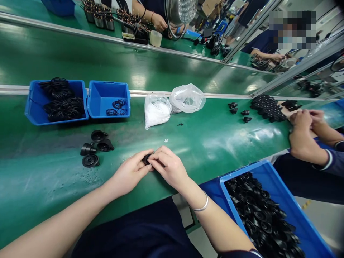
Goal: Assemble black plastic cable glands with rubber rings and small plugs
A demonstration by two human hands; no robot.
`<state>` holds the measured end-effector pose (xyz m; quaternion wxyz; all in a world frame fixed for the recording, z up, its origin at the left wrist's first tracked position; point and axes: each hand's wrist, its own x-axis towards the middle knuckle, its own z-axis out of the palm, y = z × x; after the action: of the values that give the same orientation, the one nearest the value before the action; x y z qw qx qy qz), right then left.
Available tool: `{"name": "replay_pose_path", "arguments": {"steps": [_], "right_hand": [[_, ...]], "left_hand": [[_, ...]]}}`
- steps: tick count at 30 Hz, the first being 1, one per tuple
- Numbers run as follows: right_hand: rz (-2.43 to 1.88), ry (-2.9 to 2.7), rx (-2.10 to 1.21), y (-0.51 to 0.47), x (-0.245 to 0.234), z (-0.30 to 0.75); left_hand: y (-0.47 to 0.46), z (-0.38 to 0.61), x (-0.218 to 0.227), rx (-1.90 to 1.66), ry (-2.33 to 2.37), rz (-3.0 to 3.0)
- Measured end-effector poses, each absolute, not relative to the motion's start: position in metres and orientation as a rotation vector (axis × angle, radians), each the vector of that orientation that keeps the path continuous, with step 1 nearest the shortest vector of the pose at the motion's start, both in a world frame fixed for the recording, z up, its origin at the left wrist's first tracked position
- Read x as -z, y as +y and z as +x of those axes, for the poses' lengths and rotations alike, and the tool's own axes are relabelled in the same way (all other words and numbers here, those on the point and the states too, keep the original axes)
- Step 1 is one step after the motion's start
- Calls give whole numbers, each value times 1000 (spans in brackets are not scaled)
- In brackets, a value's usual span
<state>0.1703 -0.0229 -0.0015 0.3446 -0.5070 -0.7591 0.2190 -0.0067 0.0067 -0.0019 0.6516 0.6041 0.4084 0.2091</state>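
Fingers (142,156) of left hand (130,173) and right hand (172,168) pinch 1 black part (147,159).

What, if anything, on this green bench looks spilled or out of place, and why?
A few white bits lie loose on the green bench, just in front of the white-filled bag, and tiny black bits lie beside it, as if spilled. Nothing else stands out.

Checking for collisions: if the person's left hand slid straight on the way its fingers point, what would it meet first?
The left hand touches the small black plastic part; straight beyond, it would likely meet the right hand, fingers first.
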Motion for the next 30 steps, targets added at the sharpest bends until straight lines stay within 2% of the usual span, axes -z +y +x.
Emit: {"name": "replay_pose_path", "arguments": {"steps": [11,20,25,30], "right_hand": [[-1407,-2331,-261,-48,-3,166],[-1365,-2182,-365,-53,4,173],[-1341,-2253,-296,-54,8,171],[-1340,-2083,-405,-51,6,170]], "left_hand": [[7,-9,8,-453,958,1425],[6,-6,10,-550,758,1146],[6,-6,10,-546,783,1191],[6,-7,10,-541,783,1204]]}}
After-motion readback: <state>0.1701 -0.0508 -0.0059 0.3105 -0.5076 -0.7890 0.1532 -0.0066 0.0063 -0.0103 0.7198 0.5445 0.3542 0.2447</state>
